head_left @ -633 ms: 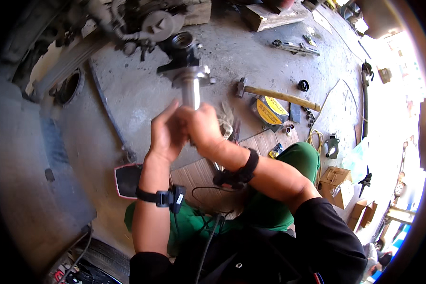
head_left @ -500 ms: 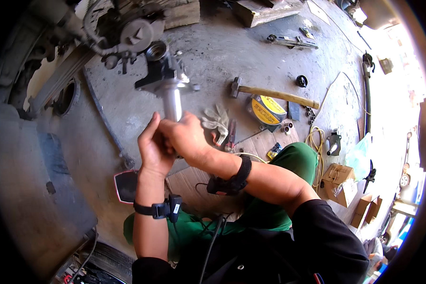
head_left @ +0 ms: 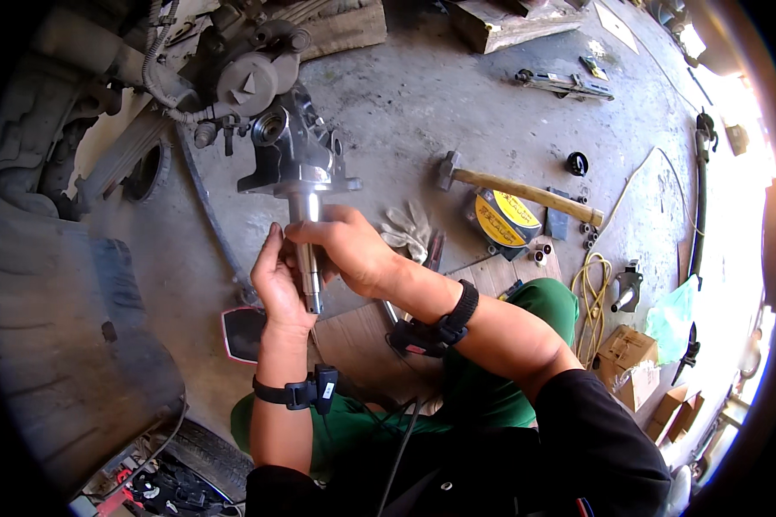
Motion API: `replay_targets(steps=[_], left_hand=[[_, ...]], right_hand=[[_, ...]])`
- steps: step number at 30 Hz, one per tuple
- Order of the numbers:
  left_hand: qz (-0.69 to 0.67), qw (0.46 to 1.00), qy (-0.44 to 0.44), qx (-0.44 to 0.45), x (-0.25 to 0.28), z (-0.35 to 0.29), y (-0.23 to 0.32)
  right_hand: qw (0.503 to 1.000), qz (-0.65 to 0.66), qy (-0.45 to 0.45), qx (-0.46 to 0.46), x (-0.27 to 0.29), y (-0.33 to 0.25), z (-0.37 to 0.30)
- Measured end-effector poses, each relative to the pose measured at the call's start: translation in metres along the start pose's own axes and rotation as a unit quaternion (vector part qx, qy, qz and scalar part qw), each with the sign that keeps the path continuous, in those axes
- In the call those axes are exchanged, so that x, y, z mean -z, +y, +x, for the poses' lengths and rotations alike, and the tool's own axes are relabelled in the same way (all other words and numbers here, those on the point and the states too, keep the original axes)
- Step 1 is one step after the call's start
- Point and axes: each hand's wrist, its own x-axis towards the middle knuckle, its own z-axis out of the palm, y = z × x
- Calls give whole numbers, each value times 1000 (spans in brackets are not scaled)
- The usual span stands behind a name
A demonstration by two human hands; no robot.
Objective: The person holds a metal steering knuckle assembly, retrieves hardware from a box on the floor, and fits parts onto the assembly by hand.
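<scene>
A dark metal stub axle (head_left: 291, 159) with a flange and a shiny stepped spindle stands in front of me, spindle toward me. My right hand (head_left: 347, 248) is closed round the spindle just below the flange, thumb across it. On the other side, my left hand (head_left: 278, 280) curls against the spindle, its palm beside the lower end. That bare spindle tip shows below the fingers. The upper end of the stub axle is close to a round vehicle part (head_left: 248, 84); whether they touch I cannot tell. A pale work glove (head_left: 408, 231) lies right of my right hand.
On the concrete lie a wooden-handled sledgehammer (head_left: 526, 191), a yellow-and-black box (head_left: 502, 222), a black ring (head_left: 577, 164) and a second stub axle (head_left: 628, 289). A coiled yellow hose (head_left: 591, 302) and a cardboard box (head_left: 626, 360) are at right. Vehicle underparts (head_left: 52, 112) crowd the left.
The stub axle has shifted slightly left against the floor. More of its spindle shows now, including the lower tip, as my hands have changed position round it. The whole view has shifted a little.
</scene>
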Motion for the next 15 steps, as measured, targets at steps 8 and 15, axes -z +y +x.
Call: replay_targets(steps=[8, 15], left_hand=[[-79, 992, -99, 11, 37, 25, -15], [-133, 988, -73, 37, 26, 26, -34]], right_hand=[[988, 83, 107, 74, -28, 14, 11], [979, -132, 148, 51, -20, -1, 9]])
